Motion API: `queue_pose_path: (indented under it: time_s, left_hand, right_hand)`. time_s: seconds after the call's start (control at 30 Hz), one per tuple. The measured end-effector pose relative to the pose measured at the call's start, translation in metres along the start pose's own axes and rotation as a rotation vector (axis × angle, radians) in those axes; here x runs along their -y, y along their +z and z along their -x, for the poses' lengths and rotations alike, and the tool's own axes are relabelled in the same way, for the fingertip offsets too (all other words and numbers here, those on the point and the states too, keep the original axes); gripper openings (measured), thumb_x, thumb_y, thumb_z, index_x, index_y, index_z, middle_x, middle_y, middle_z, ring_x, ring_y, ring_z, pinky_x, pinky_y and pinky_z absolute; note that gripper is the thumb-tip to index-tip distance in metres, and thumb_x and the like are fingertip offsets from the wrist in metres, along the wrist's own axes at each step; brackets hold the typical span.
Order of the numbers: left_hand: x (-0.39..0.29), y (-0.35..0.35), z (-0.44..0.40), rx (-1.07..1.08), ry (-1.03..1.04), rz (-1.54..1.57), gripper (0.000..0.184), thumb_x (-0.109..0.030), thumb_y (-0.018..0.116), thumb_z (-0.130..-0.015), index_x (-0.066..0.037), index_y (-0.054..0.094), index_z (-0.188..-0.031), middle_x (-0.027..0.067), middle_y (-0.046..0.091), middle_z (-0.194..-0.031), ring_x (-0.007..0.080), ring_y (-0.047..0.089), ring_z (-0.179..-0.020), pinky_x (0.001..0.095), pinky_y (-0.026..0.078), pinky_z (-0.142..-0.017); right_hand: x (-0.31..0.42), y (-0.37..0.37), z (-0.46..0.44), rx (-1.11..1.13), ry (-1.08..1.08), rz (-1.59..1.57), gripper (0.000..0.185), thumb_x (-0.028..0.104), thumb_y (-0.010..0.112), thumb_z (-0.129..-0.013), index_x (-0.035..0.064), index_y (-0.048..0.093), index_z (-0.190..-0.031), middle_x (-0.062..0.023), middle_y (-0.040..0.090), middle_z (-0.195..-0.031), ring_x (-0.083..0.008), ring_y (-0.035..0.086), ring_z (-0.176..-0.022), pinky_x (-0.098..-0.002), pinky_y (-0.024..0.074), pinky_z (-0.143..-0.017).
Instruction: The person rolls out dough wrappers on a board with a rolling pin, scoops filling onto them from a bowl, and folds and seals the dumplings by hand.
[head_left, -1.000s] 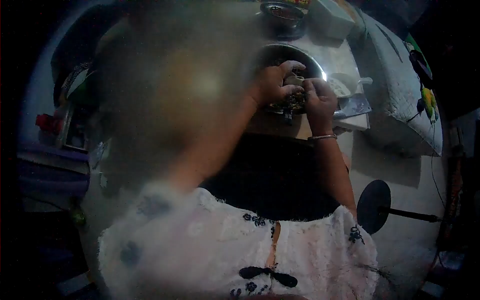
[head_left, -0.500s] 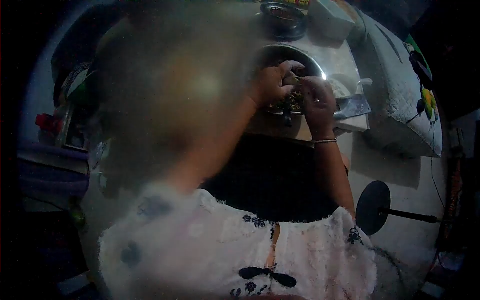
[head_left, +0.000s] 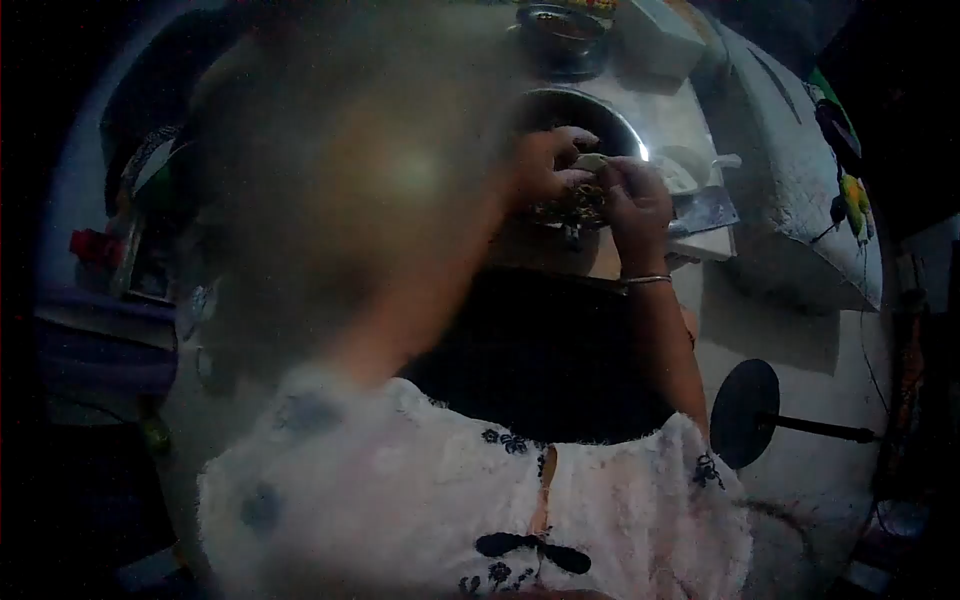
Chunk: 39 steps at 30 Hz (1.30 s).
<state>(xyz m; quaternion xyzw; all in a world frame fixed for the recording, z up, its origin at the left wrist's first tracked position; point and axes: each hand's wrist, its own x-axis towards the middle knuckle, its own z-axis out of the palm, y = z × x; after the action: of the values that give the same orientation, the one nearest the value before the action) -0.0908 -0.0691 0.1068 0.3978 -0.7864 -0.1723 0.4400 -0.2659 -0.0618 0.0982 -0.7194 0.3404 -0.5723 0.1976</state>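
left hand (head_left: 543,166), right hand (head_left: 640,196): fingers gripping one pale piece (head_left: 591,161) above one pan (head_left: 622,114).

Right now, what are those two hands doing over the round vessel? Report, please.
Right hand pinching small pale piece; left hand curled close, grip unclear. Piece above round vessel, small bits inside. Nothing seen blocking the hands; haze blurs picture's left.

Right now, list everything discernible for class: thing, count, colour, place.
Table: one, whitish, upper centre
Vessel: one, dark, on table
Small piece: one, pale, over vessel
Pot: one, dark, beyond vessel
Box: one, white, beside pot
Block: one, white, right
Oblong item: one, yellow-green, upper right
Disc: one, dark, lower right
Unclear item: one, red, far left
Others: obscured by haze
Bracelet: one, silvery, right wrist
Garment: one, white, bottom
Left hand, right hand: two, bare, over vessel
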Motion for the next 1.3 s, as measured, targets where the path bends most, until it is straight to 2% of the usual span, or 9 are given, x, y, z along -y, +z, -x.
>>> queue_pose_path:
  time_s: [0.07, 0.17, 0.4, 0.47, 0.57, 0.67, 1.0, 1.07, 1.3]
  left_hand:
    - [0.001, -0.004, 0.000, 0.063, -0.205, 0.047, 0.029, -0.017, 0.068, -0.079, -0.008, 0.062, -0.106, 0.0087, 0.067, -0.093, 0.0176, 0.064, -0.083, 0.0308, 0.051, -0.075]
    - [-0.018, -0.013, -0.002, 0.085, -0.237, 0.077, 0.020, -0.019, 0.066, -0.082, -0.007, 0.066, -0.097, 0.0094, 0.067, -0.092, 0.0178, 0.065, -0.082, 0.0304, 0.051, -0.073]
    - [-0.004, -0.006, 0.000, 0.002, -0.144, 0.055, 0.018, -0.016, 0.068, -0.080, -0.006, 0.067, -0.096, 0.0091, 0.068, -0.088, 0.0170, 0.065, -0.081, 0.0287, 0.051, -0.072]
    - [-0.001, -0.006, -0.002, 0.002, -0.134, 0.061, 0.016, -0.014, 0.068, -0.080, -0.006, 0.068, -0.094, 0.0089, 0.068, -0.087, 0.0177, 0.065, -0.080, 0.0288, 0.051, -0.072]
    - [-0.009, -0.009, -0.001, 0.004, -0.118, 0.130, 0.015, -0.013, 0.067, -0.080, -0.006, 0.068, -0.093, 0.0088, 0.067, -0.087, 0.0190, 0.065, -0.080, 0.0290, 0.051, -0.072]
    - [-0.009, -0.009, -0.001, -0.009, -0.109, 0.099, 0.014, -0.010, 0.066, -0.080, -0.006, 0.068, -0.094, 0.0085, 0.067, -0.087, 0.0196, 0.065, -0.081, 0.0293, 0.051, -0.073]
    - [0.009, -0.004, -0.001, -0.043, 0.021, -0.025, 0.014, -0.003, 0.064, -0.078, -0.008, 0.065, -0.091, 0.0097, 0.064, -0.087, 0.0242, 0.063, -0.082, 0.0317, 0.050, -0.073]
    - [0.011, -0.003, -0.001, -0.019, -0.011, -0.031, 0.015, -0.007, 0.064, -0.079, -0.008, 0.065, -0.094, 0.0095, 0.064, -0.089, 0.0247, 0.063, -0.084, 0.0322, 0.050, -0.074]
    - [0.004, -0.002, -0.001, -0.011, 0.000, 0.009, 0.015, -0.015, 0.063, -0.081, -0.010, 0.066, -0.095, 0.0088, 0.064, -0.089, 0.0252, 0.062, -0.086, 0.0338, 0.049, -0.075]
  right_hand:
    - [-0.018, 0.003, 0.005, -0.062, 0.162, -0.251, 0.006, 0.003, 0.063, -0.083, 0.0029, 0.062, -0.088, -0.0067, 0.064, -0.086, -0.0132, 0.062, -0.074, -0.0268, 0.0501, -0.065]
    - [-0.018, 0.001, 0.004, -0.037, 0.314, -0.273, 0.004, 0.002, 0.060, -0.084, 0.0018, 0.062, -0.088, -0.0065, 0.064, -0.086, -0.0119, 0.061, -0.076, -0.0264, 0.0501, -0.068]
    - [-0.006, 0.004, 0.001, -0.128, 0.331, -0.503, 0.011, 0.005, 0.059, -0.086, 0.0003, 0.063, -0.096, -0.0056, 0.065, -0.087, -0.0119, 0.061, -0.082, -0.0234, 0.0488, -0.074]
    - [-0.010, -0.002, 0.002, 0.002, 0.416, -0.457, 0.014, 0.006, 0.059, -0.086, -0.0005, 0.064, -0.098, -0.0065, 0.065, -0.091, -0.0124, 0.061, -0.083, -0.0234, 0.0487, -0.074]
    - [0.000, -0.005, 0.000, 0.019, 0.472, -0.436, 0.013, 0.006, 0.060, -0.086, -0.0006, 0.064, -0.097, -0.0075, 0.066, -0.093, -0.0128, 0.061, -0.084, -0.0243, 0.0489, -0.075]
    - [-0.018, -0.002, 0.003, 0.020, 0.470, -0.545, 0.013, 0.006, 0.060, -0.086, -0.0009, 0.064, -0.097, -0.0074, 0.066, -0.093, -0.0126, 0.061, -0.084, -0.0241, 0.0487, -0.075]
    - [-0.011, -0.002, 0.000, 0.013, 0.386, -0.475, 0.011, 0.007, 0.060, -0.086, 0.0007, 0.065, -0.094, -0.0067, 0.066, -0.093, -0.0132, 0.061, -0.085, -0.0251, 0.0489, -0.075]
    - [-0.020, -0.004, 0.001, 0.110, 0.442, -0.379, 0.011, 0.007, 0.060, -0.086, 0.0005, 0.065, -0.093, -0.0066, 0.066, -0.093, -0.0131, 0.061, -0.085, -0.0253, 0.0491, -0.074]
    - [-0.024, -0.006, 0.001, 0.101, 0.461, -0.483, 0.012, 0.009, 0.062, -0.085, 0.0005, 0.065, -0.093, -0.0068, 0.066, -0.090, -0.0130, 0.061, -0.083, -0.0254, 0.0492, -0.074]
